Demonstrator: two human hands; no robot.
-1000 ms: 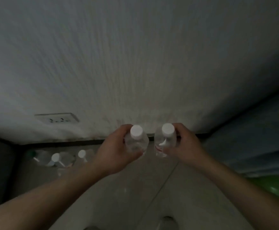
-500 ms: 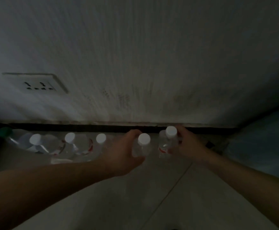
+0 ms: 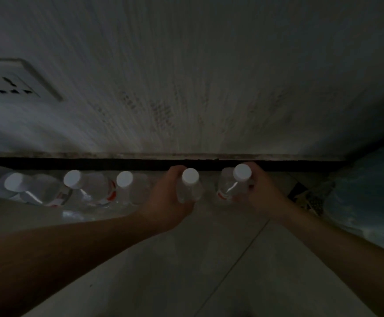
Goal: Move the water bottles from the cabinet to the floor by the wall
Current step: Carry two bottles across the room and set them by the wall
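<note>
- Bottles are coming down to the floor [image 3: 186,259]. The left hand [image 3: 166,202] is gripping the left-hand bottle [image 3: 190,188] round its body and the right hand [image 3: 259,195] is gripping the right-hand bottle [image 3: 230,188], fingers curled round each, white caps up.
- Compared with a second ago, both bottles are sitting far lower and closer to the dark baseboard [image 3: 118,164] under the wall [image 3: 186,76].
- The view is dipping with them, and the wall socket [image 3: 10,81] is looming larger at the left.
- The row of bottles [image 3: 90,188] by the wall is showing more fully now, and the left-hand bottle is arriving just beside its right end.
- Whether either base is touching down, I cannot tell.
- Placement is probably finishing, with only the release remaining.
</note>
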